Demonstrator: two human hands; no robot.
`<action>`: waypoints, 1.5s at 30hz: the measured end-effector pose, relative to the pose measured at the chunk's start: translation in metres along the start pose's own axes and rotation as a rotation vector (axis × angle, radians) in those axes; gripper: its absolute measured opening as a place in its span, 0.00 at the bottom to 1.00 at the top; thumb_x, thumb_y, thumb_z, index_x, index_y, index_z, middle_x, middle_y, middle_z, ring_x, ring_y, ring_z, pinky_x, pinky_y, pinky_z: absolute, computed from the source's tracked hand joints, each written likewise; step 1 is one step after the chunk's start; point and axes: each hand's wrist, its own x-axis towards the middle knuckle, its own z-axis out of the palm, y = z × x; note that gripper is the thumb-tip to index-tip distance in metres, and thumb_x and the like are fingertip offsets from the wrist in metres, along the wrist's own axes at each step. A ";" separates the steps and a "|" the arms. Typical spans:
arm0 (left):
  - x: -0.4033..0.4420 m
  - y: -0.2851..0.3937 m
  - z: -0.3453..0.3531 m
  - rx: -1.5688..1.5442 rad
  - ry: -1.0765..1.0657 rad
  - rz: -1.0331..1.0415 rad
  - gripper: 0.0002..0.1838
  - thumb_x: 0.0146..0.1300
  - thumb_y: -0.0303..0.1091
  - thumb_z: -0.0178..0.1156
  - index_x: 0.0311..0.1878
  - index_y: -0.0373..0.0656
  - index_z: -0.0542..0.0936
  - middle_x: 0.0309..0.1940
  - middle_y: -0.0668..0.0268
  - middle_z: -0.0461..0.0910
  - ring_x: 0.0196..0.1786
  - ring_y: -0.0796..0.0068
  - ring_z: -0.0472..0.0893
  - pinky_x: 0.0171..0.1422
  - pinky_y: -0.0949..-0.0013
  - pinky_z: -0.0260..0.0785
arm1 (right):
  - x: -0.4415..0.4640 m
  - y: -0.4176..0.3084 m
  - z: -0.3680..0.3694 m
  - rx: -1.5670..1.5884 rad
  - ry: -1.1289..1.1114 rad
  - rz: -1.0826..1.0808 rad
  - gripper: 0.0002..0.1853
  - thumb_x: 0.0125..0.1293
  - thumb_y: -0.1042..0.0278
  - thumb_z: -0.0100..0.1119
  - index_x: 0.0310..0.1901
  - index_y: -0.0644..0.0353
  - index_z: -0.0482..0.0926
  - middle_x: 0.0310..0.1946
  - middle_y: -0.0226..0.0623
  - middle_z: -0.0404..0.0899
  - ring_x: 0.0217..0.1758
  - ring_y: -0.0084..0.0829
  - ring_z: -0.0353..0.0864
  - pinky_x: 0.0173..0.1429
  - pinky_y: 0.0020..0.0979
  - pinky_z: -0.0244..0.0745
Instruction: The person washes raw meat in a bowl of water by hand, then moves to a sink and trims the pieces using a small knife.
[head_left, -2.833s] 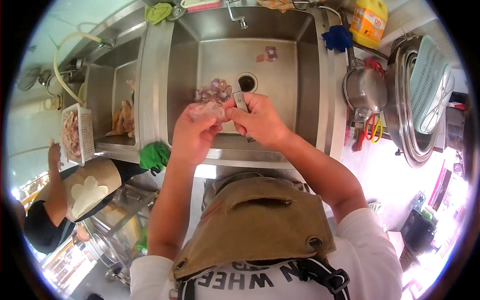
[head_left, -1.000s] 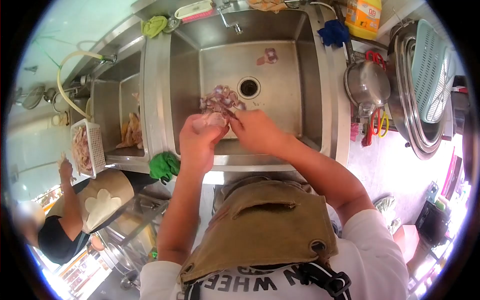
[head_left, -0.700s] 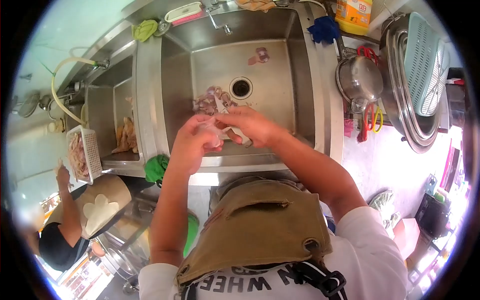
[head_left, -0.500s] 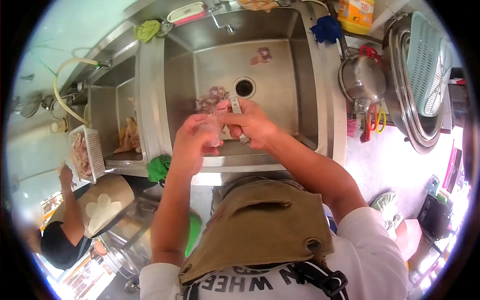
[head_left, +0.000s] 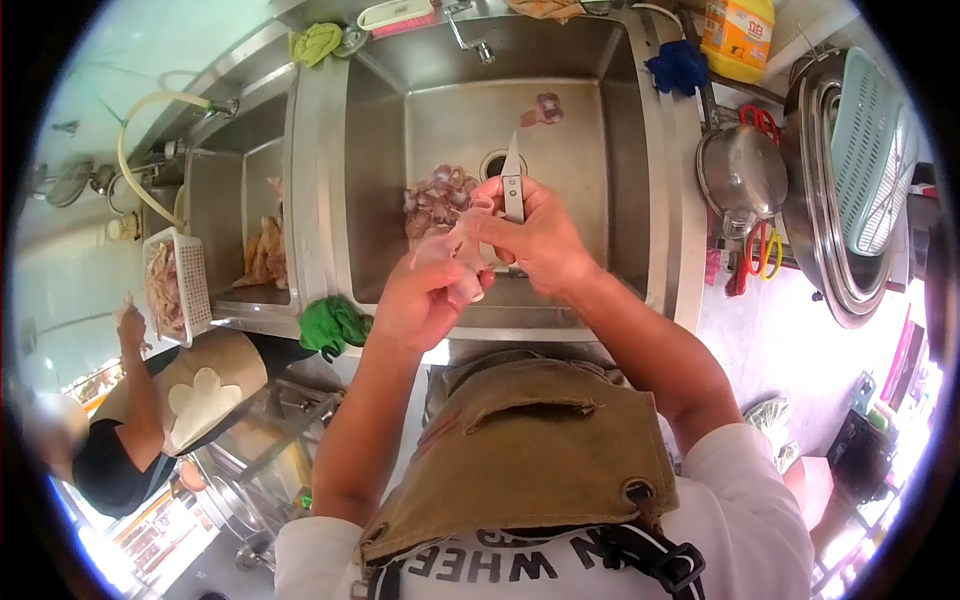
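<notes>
A pale pink piece of raw meat (head_left: 464, 240), which looks like poultry, is between both hands above the near side of the steel sink (head_left: 440, 115). My left hand (head_left: 422, 302) is closed around its lower part. My right hand (head_left: 548, 240) grips a small knife (head_left: 513, 190), its blade pointing away from me past the drain, while the thumb and fingertips also touch the meat. Just beyond my hands, a pile of raw meat pieces (head_left: 436, 198) lies on the sink floor. One separate piece (head_left: 546, 109) rests farther back on the right.
A faucet (head_left: 466, 32) reaches over the sink's back edge. At left, a second basin holds poultry (head_left: 264, 255), beside a white basket (head_left: 193, 285) of meat. A co-worker's arm (head_left: 140, 390) is at far left. Pots (head_left: 742, 170) and scissors (head_left: 765, 250) are at right.
The view has shifted slightly. The knife blade has come into sight, pointing toward the sink's back. My left hand has turned and lowered, and more of the meat shows between my hands.
</notes>
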 end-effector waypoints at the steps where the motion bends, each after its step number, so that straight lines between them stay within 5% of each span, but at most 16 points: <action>1: 0.000 0.001 0.000 0.001 -0.033 -0.008 0.17 0.55 0.30 0.56 0.48 0.34 0.74 0.30 0.67 0.73 0.32 0.76 0.71 0.44 0.70 0.67 | 0.000 0.001 0.000 -0.029 0.016 -0.013 0.13 0.59 0.76 0.67 0.43 0.61 0.75 0.27 0.27 0.74 0.22 0.14 0.67 0.23 0.20 0.60; 4: -0.003 0.007 0.015 0.038 0.176 0.020 0.13 0.54 0.27 0.55 0.44 0.35 0.74 0.27 0.68 0.72 0.31 0.78 0.70 0.46 0.70 0.66 | 0.002 0.001 -0.002 -0.125 0.046 -0.057 0.11 0.61 0.73 0.65 0.43 0.62 0.75 0.27 0.26 0.74 0.22 0.14 0.66 0.23 0.20 0.60; 9: 0.001 0.003 -0.005 -0.005 0.124 0.083 0.11 0.52 0.24 0.52 0.41 0.36 0.74 0.26 0.67 0.72 0.29 0.78 0.69 0.44 0.71 0.65 | 0.009 0.008 -0.019 -0.626 0.176 -0.190 0.10 0.70 0.64 0.56 0.40 0.63 0.74 0.25 0.32 0.75 0.22 0.23 0.71 0.25 0.30 0.67; 12: 0.002 0.002 0.002 -0.018 0.201 0.077 0.14 0.51 0.22 0.50 0.43 0.34 0.75 0.28 0.67 0.73 0.29 0.78 0.68 0.42 0.72 0.63 | -0.012 0.020 -0.021 -1.242 -0.120 -0.850 0.11 0.71 0.64 0.49 0.36 0.63 0.73 0.25 0.42 0.77 0.24 0.40 0.76 0.28 0.42 0.71; 16: 0.001 0.002 0.017 0.013 0.206 0.078 0.22 0.48 0.20 0.47 0.51 0.31 0.74 0.34 0.67 0.74 0.30 0.79 0.68 0.38 0.77 0.61 | -0.034 0.003 0.001 -1.499 -0.306 -0.252 0.10 0.68 0.66 0.46 0.35 0.63 0.74 0.28 0.47 0.78 0.31 0.50 0.81 0.33 0.47 0.75; 19: -0.001 -0.002 0.007 0.017 0.141 0.077 0.27 0.47 0.19 0.46 0.55 0.30 0.73 0.38 0.66 0.75 0.30 0.81 0.68 0.34 0.80 0.58 | -0.021 0.027 -0.013 -1.649 -0.369 -0.444 0.10 0.69 0.66 0.46 0.37 0.64 0.73 0.28 0.48 0.78 0.30 0.51 0.81 0.34 0.47 0.76; 22: -0.002 -0.005 0.011 -0.004 0.232 0.090 0.28 0.47 0.18 0.45 0.56 0.30 0.72 0.39 0.65 0.76 0.29 0.81 0.67 0.30 0.80 0.55 | -0.012 0.021 -0.018 -1.394 -0.305 -0.279 0.11 0.69 0.65 0.46 0.39 0.65 0.73 0.29 0.48 0.79 0.30 0.52 0.81 0.35 0.48 0.76; 25: -0.003 -0.009 0.001 -0.046 0.208 0.058 0.28 0.48 0.17 0.45 0.57 0.32 0.72 0.40 0.64 0.76 0.29 0.81 0.67 0.29 0.79 0.56 | -0.021 0.015 -0.003 -1.510 -0.365 -0.118 0.12 0.69 0.64 0.46 0.42 0.66 0.72 0.31 0.50 0.80 0.34 0.53 0.81 0.37 0.49 0.76; 28: -0.002 -0.013 -0.007 -0.053 0.188 0.039 0.30 0.48 0.15 0.45 0.59 0.33 0.71 0.42 0.64 0.75 0.29 0.80 0.68 0.27 0.78 0.56 | -0.010 0.019 -0.014 -1.472 -0.360 -0.368 0.14 0.69 0.62 0.46 0.44 0.67 0.72 0.32 0.51 0.81 0.36 0.53 0.82 0.37 0.50 0.76; 31: -0.005 -0.011 0.000 -0.031 0.287 0.029 0.32 0.48 0.14 0.45 0.62 0.34 0.69 0.45 0.63 0.75 0.29 0.80 0.68 0.26 0.77 0.55 | -0.013 -0.001 -0.002 -1.414 -0.339 -0.041 0.14 0.68 0.63 0.46 0.44 0.67 0.71 0.33 0.53 0.81 0.36 0.53 0.82 0.37 0.50 0.76; 37: -0.008 -0.013 -0.015 0.018 0.311 -0.006 0.36 0.47 0.13 0.45 0.66 0.33 0.65 0.53 0.62 0.73 0.33 0.78 0.71 0.26 0.76 0.57 | -0.004 0.009 -0.006 -1.432 -0.360 -0.174 0.14 0.67 0.64 0.47 0.43 0.68 0.72 0.32 0.54 0.81 0.36 0.54 0.82 0.37 0.50 0.77; 45: -0.008 -0.008 -0.003 -0.032 0.280 0.041 0.38 0.46 0.14 0.46 0.68 0.31 0.64 0.53 0.56 0.73 0.37 0.73 0.72 0.29 0.76 0.60 | -0.012 0.009 -0.002 -1.396 -0.328 -0.122 0.12 0.66 0.65 0.48 0.41 0.67 0.73 0.31 0.54 0.81 0.35 0.55 0.82 0.38 0.50 0.77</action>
